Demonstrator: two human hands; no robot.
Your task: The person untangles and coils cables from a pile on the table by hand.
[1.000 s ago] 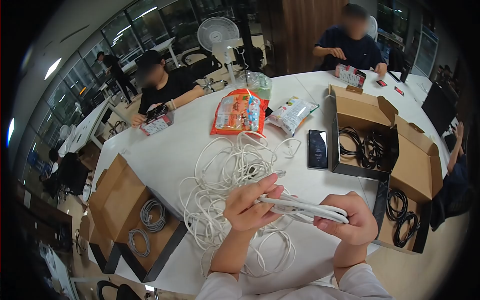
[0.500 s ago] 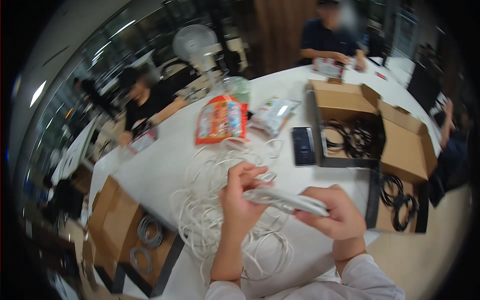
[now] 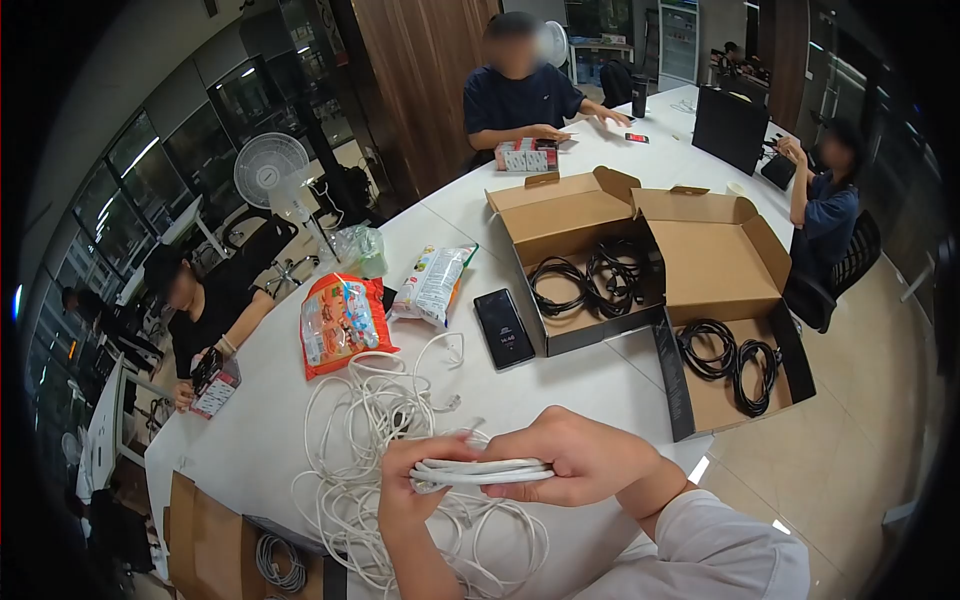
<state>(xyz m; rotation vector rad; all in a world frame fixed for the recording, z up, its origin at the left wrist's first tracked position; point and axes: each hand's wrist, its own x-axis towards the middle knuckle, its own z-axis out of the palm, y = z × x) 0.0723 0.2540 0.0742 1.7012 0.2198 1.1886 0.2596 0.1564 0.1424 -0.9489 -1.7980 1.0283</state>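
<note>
A coiled white cable (image 3: 480, 470) is held level between my two hands, above the table. My left hand (image 3: 412, 482) is closed round its left end, and my right hand (image 3: 570, 460) grips the right end with the thumb underneath. Below and to the left lies a loose tangle of white cable (image 3: 345, 500), spread over the white table (image 3: 250, 400). Several connector ends show in the tangle. My wrists and hands hide part of it.
Right of the tangle lies a black phone (image 3: 503, 329). Beyond it stand an open cardboard box (image 3: 570, 215) and another open box (image 3: 715, 245), both with coiled black cables. An orange snack bag (image 3: 345, 322), a white snack bag (image 3: 435, 285) and a lower-left box (image 3: 205, 530) surround the tangle. Several people sit around.
The view has swung to the right. My hands have brought the white coil from a slant to level and now grip it closer together; my left fingers have closed round it.
</note>
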